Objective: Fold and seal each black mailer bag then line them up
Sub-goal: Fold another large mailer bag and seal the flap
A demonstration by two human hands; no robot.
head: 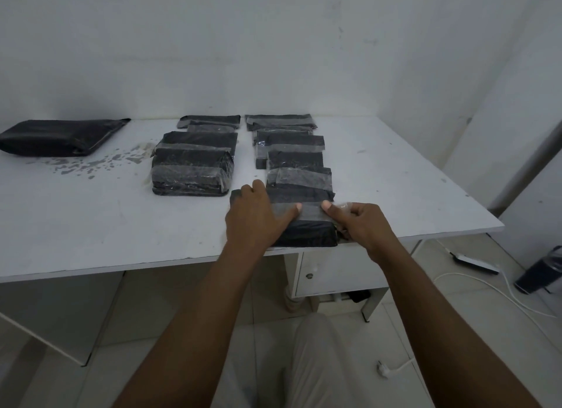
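Observation:
A folded black mailer bag (307, 232) lies at the front edge of the white table (91, 219), with a strip of clear tape (311, 213) across its top. My left hand (258, 216) grips the bag's left end, its thumb pressing on the tape. My right hand (359, 225) has curled fingers at the bag's right end; it pinches the tape's end and its thumb presses the strip down. Behind are two columns of taped bags, the left column (194, 164) and the right column (292, 152). One unfolded black bag (57, 136) lies at the far left.
Grey stains (100, 161) mark the table between the unfolded bag and the left column. White walls close in behind and to the right. Under the table is a white cabinet (328, 273). On the floor at right lie a power strip (474, 263), its white cable, and a dark bin (541, 270).

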